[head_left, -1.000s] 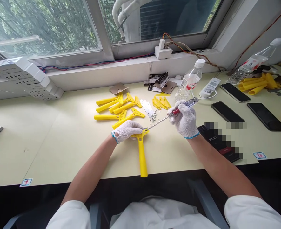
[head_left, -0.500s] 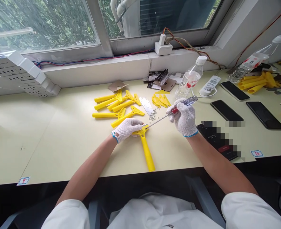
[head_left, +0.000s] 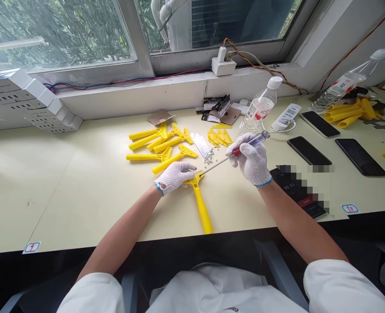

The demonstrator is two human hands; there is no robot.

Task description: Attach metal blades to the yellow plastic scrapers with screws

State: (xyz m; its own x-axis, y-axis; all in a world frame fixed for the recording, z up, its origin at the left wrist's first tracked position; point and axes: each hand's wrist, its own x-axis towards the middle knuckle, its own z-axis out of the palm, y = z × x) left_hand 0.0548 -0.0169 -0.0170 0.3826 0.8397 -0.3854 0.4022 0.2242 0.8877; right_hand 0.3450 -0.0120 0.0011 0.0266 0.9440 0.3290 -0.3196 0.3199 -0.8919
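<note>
My left hand (head_left: 175, 177), in a white knit glove, grips the head of a yellow scraper (head_left: 202, 208) that lies on the table, its handle pointing toward me. My gloved right hand (head_left: 251, 160) is closed around a screwdriver (head_left: 219, 162) with a clear and red handle. The screwdriver's tip touches the scraper's head at its right side. Just beyond are small loose screws (head_left: 208, 159), flat metal blades (head_left: 200, 144) and small yellow plastic pieces (head_left: 219, 137). Several more yellow scrapers (head_left: 146, 157) lie behind my left hand.
A water bottle (head_left: 260, 106) and a white power strip (head_left: 286, 117) stand behind my right hand. Phones (head_left: 309, 151) lie to the right, one (head_left: 290, 184) close to my right wrist. White socket boxes (head_left: 38, 104) sit at the back left. An opened black carton (head_left: 223, 108) lies near the wall.
Almost nothing differs. The screwdriver tip stays at the scraper's head, and the right hand has turned very slightly around the handle.
</note>
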